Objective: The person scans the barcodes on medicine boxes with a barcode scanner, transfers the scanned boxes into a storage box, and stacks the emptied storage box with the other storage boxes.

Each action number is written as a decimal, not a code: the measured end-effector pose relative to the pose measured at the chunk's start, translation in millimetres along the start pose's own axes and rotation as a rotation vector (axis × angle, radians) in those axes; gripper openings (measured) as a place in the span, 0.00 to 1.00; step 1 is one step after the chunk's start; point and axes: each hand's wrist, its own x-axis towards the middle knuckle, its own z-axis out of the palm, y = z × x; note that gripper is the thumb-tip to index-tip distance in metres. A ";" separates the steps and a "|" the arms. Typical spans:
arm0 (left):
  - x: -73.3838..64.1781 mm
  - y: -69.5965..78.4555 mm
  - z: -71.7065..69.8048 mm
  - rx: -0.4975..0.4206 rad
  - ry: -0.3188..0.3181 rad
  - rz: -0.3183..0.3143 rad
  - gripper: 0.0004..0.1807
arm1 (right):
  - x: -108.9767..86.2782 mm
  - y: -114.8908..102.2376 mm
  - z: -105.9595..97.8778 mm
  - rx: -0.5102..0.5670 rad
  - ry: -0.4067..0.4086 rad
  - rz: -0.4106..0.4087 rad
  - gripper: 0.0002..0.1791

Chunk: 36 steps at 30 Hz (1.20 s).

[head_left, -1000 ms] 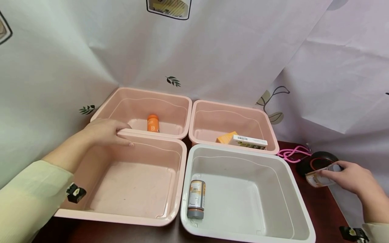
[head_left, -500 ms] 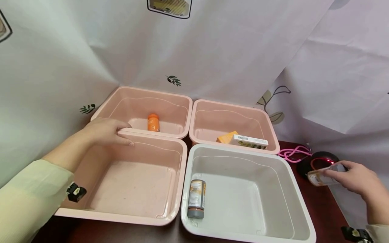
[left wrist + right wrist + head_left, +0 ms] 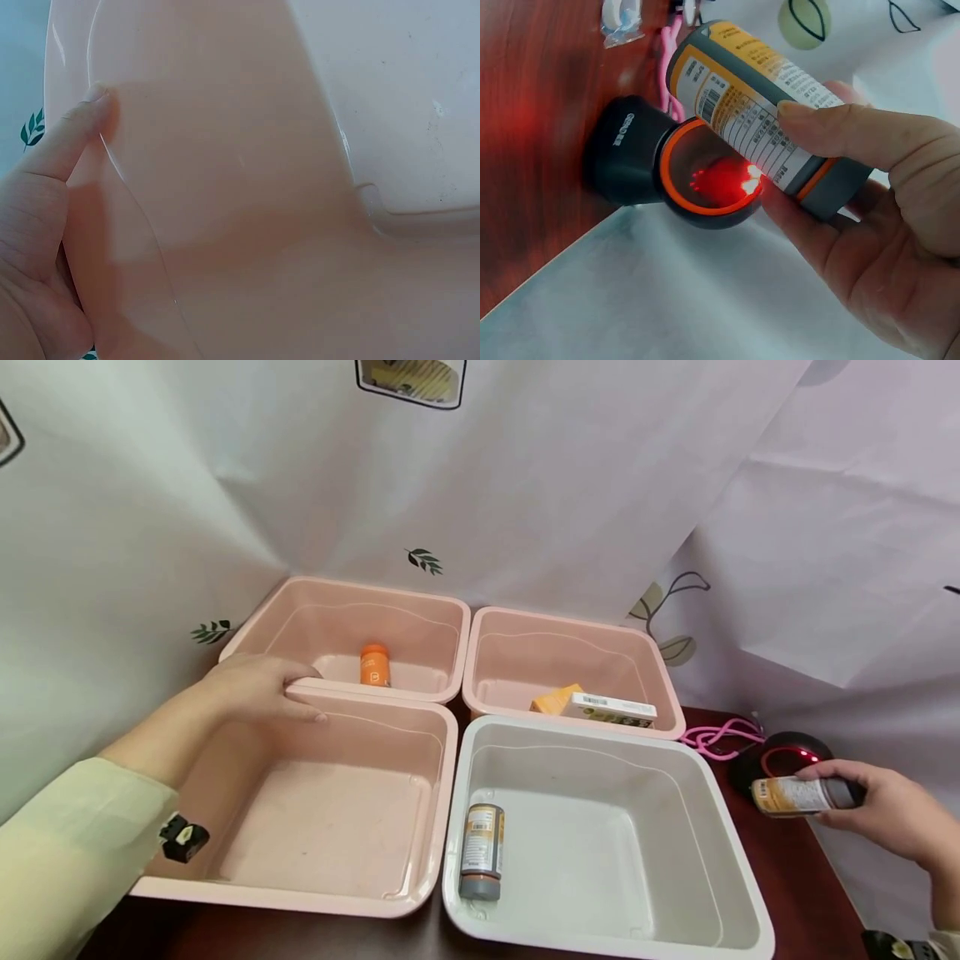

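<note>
At the right, my right hand [image 3: 896, 810] holds a bottle [image 3: 795, 796] with a grey cap and a yellow-and-white label. In the right wrist view, thumb and fingers wrap the cap end of the bottle [image 3: 742, 97], and its barcode shows. Close behind it stands a black barcode scanner [image 3: 626, 150] with an orange ring, its red light glowing. My left hand [image 3: 258, 689] grips the back rim of the near pink bin [image 3: 442, 777]. In the left wrist view, the thumb [image 3: 75, 127] lies against the bin's inner wall; the other fingers are mostly hidden.
A similar bottle [image 3: 482, 852] lies in the grey bin [image 3: 600, 935]. The back left pink bin [image 3: 375, 587] holds an orange bottle [image 3: 375, 665]. An orange box [image 3: 555, 700] and a white box [image 3: 611, 708] are in the back right bin [image 3: 570, 620]. A pink cord [image 3: 723, 737] lies beside the scanner.
My right hand has turned the bottle more level, with its label facing up. The scanner's red light was dark a second ago and now glows. The left hand keeps its hold.
</note>
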 end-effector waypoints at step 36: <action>-0.7 1.2 -0.2 -0.007 -0.001 0.003 0.32 | 8.3 -1.0 15.2 -0.128 -0.016 0.334 0.41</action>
